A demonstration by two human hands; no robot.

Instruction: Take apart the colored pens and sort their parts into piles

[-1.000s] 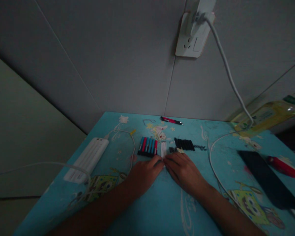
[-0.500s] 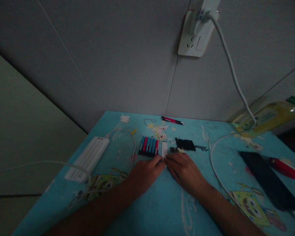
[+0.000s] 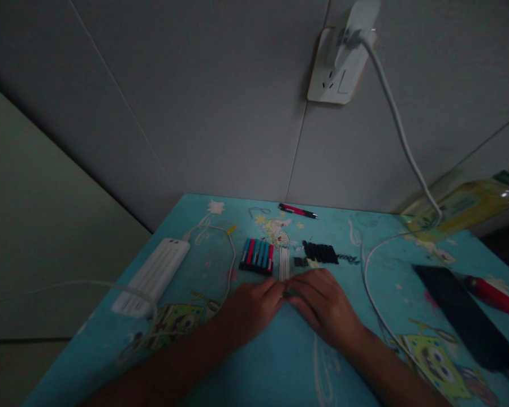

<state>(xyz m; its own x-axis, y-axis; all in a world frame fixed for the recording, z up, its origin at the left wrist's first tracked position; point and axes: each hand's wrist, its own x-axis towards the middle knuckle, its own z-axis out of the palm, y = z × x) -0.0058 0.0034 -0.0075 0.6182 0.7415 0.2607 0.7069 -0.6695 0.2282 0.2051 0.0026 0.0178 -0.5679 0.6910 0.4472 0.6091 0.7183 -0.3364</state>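
Note:
My left hand (image 3: 257, 305) and my right hand (image 3: 324, 305) meet at their fingertips, with the fingers closed together; what lies between them is too small and dark to make out. Just beyond the fingertips is a row of slim whitish sticks, like pen refills (image 3: 284, 261). Left of these sit blue and red pen barrels (image 3: 257, 255) with black ends, side by side. Black pen grips (image 3: 320, 252) lie in a row to the right, with small springs (image 3: 348, 259) beside them. Small dark pieces (image 3: 300, 262) rest between the refills and grips.
Red-and-black pens (image 3: 297, 211) lie near the wall. A white power strip (image 3: 152, 277) is at the left, its cable looping near my left arm. To the right are a white charging cable (image 3: 367, 271), a black flat object (image 3: 466, 311), a red-handled object (image 3: 494, 295) and a yellow bottle (image 3: 462, 206).
Both hands have drawn slightly toward me from the refills, and the right fingers are more arched. The whole view has shifted a little; the laid-out pen parts stay in place.

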